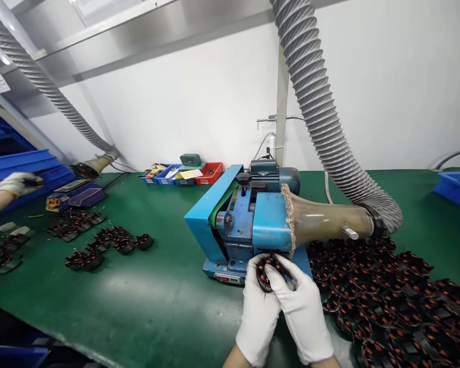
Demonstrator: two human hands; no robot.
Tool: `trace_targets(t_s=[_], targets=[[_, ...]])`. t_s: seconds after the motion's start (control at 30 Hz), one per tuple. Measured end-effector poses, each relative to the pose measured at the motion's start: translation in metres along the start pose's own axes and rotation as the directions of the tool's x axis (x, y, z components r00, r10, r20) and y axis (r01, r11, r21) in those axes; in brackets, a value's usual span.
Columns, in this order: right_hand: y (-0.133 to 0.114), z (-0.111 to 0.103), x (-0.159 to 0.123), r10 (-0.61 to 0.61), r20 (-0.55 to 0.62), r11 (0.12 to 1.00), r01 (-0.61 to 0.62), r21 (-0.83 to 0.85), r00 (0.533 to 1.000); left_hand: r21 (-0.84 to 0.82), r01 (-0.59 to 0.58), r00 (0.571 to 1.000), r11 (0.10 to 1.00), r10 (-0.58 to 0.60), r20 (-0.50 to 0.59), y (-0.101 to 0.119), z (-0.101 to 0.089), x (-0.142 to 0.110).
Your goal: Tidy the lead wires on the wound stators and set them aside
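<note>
Both hands wear white gloves and hold one motor stator [263, 278], a dark ring with copper-coloured windings. My left hand [258, 309] wraps its left side. From the right, my right hand [301, 296] grips it, with a finger or thumb laid across its front. Directly behind the stator stands a blue belt grinding machine [272, 220]; whether the ring touches its housing I cannot tell. Many similar stators [387, 301] lie on the green bench to the right of my right hand.
A tan duct funnel [325, 220] joins the machine to a grey hose [310, 76]. More stators [120, 240] lie on the green bench [149, 296] at left. Another person's gloved hand [19, 184] is by blue bins [26, 163]. Small parts bins [210, 174] stand behind.
</note>
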State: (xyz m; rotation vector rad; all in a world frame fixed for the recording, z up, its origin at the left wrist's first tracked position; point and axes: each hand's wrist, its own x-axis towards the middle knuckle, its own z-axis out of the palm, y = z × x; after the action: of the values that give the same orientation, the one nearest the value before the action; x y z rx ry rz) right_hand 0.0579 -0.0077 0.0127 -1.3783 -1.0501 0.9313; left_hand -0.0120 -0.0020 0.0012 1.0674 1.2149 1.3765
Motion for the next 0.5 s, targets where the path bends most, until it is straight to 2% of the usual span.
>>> trace_targets(t_s=[0.3,0.5], targets=[[0.001,-0.001,-0.003,0.017,-0.058,0.999,-0.019,-0.031,0.998,0.095,-0.025,0.999,0.995,0.022,0.04,0.007,-0.003,-0.001],[0.029,-0.002,-0.046,-0.001,-0.136,0.999,-0.006,-0.052,0.991,0.157,-0.006,0.997,0.988,-0.006,0.073,-0.004,-0.034,-0.034]])
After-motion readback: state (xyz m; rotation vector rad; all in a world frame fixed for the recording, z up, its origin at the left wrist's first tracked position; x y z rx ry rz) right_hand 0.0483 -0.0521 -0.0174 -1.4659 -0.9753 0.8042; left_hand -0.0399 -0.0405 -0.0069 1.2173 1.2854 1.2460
